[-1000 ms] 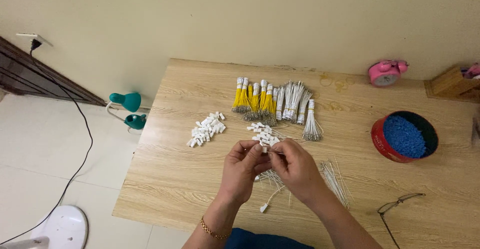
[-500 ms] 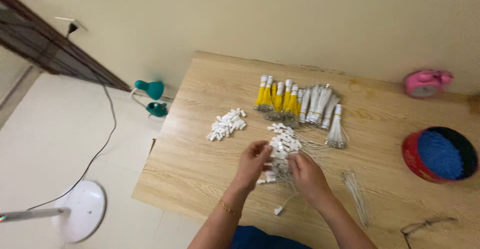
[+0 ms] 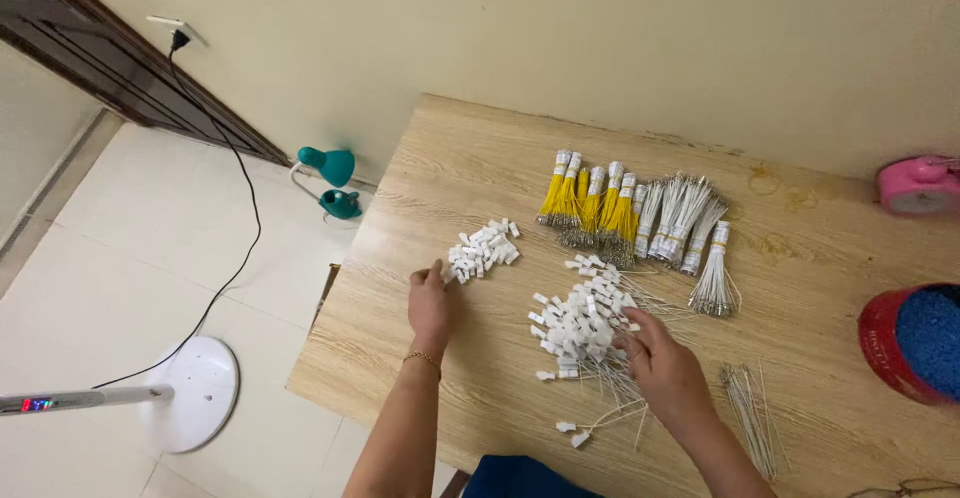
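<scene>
My left hand (image 3: 430,304) reaches out to the small pile of white plastic connectors (image 3: 483,251) on the wooden table (image 3: 470,168); its fingertips touch the pile's near edge. My right hand (image 3: 662,363) rests on the near right side of a larger heap of white connectors with thin white wires (image 3: 585,321), fingers spread over it. Behind the heap lie bundles of yellow wires (image 3: 590,203) and bundles of white wires (image 3: 685,220). One separate white bundle (image 3: 714,278) lies to the right.
A red tub of blue pellets (image 3: 915,343) stands at the right edge. A pink alarm clock (image 3: 918,186) sits by the wall. Loose thin wires (image 3: 752,430) lie at the near right. On the floor: a teal desk lamp (image 3: 332,180), a fan base (image 3: 195,390), a black cable (image 3: 240,198).
My hands were together over the connector heap; now they are apart. The left has gone left to the small pile, the right has dropped onto the heap. The view shifted left.
</scene>
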